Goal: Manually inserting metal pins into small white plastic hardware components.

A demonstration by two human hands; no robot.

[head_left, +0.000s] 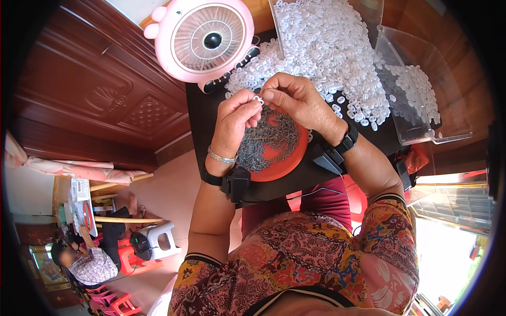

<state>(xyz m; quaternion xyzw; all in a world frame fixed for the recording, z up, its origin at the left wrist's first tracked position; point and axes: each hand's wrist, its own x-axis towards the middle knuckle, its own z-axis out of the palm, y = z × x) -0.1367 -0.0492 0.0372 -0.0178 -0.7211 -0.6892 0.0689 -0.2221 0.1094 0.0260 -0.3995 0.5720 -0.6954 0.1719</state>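
Note:
My left hand (238, 118) pinches a small white two-holed plastic piece (258, 99) between thumb and fingertips. Right beside it, my right hand (301, 100) has its thumb and index finger pressed together; whatever lies between them is too small to make out. Both hands are over the far edge of an orange-red round dish (300, 152), which holds many small grey parts (255, 147). Past my hands spreads a large heap of similar white oval pieces (321, 47), some loose on the black table (211, 163).
A pink animal-shaped fan (163, 37) stands at the far left of the table. To the right, a clear plastic bin (448, 110) lies with more white pieces inside. Another person (95, 263) sits at the lower left near a grey stool (163, 239).

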